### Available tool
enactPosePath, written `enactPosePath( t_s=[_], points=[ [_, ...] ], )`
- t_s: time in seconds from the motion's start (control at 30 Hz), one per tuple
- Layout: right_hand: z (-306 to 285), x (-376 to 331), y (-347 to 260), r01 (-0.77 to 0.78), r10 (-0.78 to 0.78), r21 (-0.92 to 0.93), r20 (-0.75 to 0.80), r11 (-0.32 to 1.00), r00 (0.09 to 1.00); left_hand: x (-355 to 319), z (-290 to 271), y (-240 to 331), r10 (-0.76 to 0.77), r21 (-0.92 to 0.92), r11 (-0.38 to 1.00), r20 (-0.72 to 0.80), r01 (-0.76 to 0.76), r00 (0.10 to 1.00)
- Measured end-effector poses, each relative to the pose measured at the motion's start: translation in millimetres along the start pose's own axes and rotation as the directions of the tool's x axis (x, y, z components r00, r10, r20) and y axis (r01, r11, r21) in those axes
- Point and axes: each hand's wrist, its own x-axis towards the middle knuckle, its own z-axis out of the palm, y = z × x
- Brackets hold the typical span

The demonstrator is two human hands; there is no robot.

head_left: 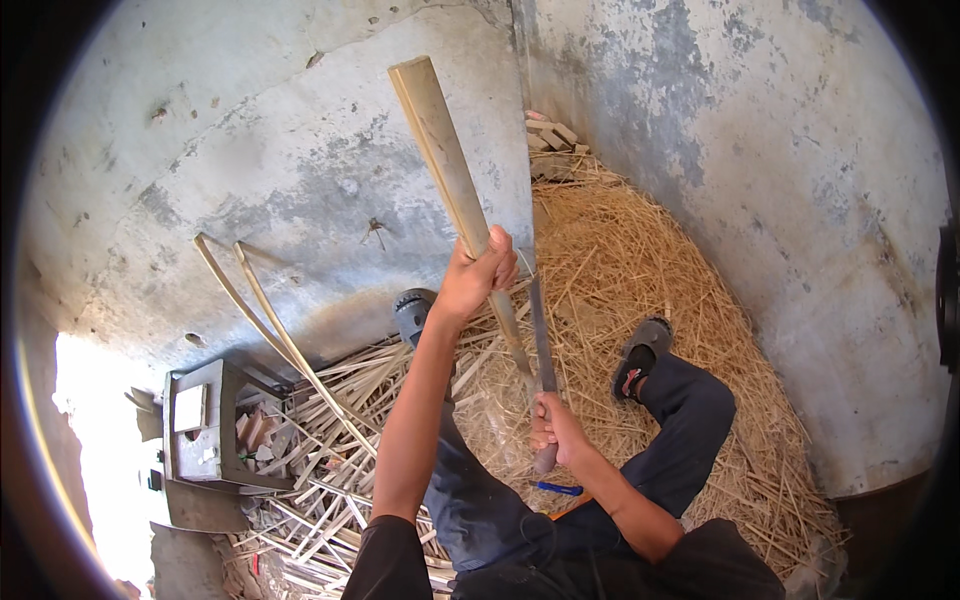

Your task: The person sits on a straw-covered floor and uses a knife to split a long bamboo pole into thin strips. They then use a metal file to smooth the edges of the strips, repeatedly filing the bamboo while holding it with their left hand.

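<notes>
My left hand (480, 270) is wrapped round a length of split bamboo (440, 150), which slants up and away to the left. Its lower end comes down close to my right hand (562, 430). That hand grips the wooden handle of a long, narrow knife (541, 335), whose dark blade points upward. The blade stands just right of the bamboo's lower part; whether the two touch, I cannot tell. Below my right hand, near my lap, lies a small blue object (558, 489) of unclear kind.
Straw-like bamboo shavings (610, 260) cover the floor between my feet and the wall. Loose bamboo strips (330, 510) are heaped at left, beside a grey box (203, 430) holding rubble. Long bent strips (275, 335) lean on the left wall. Bricks (553, 133) sit in the far corner.
</notes>
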Motion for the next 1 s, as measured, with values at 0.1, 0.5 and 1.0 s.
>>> enactPosePath(
  t_s=[0.1, 0.5, 1.0],
  points=[
    [20.3, -21.9, -19.0, 0.243, -0.237, -0.1, 0.065, 0.965, 0.969, -0.1, 0.5, 2.2, 0.005, -0.003, 1.0, 0.038, -0.005, 0.999],
    [20.3, -18.2, -5.1, 0.15, -0.141, -0.234, 0.055, 0.961, 0.988, 2.0, 6.1, 0.2, 0.001, 0.008, 1.0, 0.025, -0.001, 1.0],
    [3.6, 13.8, 2.1, 0.129, -0.134, -0.272, 0.0, 0.954, 0.991, 3.5, 6.5, -2.8, -0.004, 0.026, 1.0, 0.034, 0.003, 0.999]
  ],
)
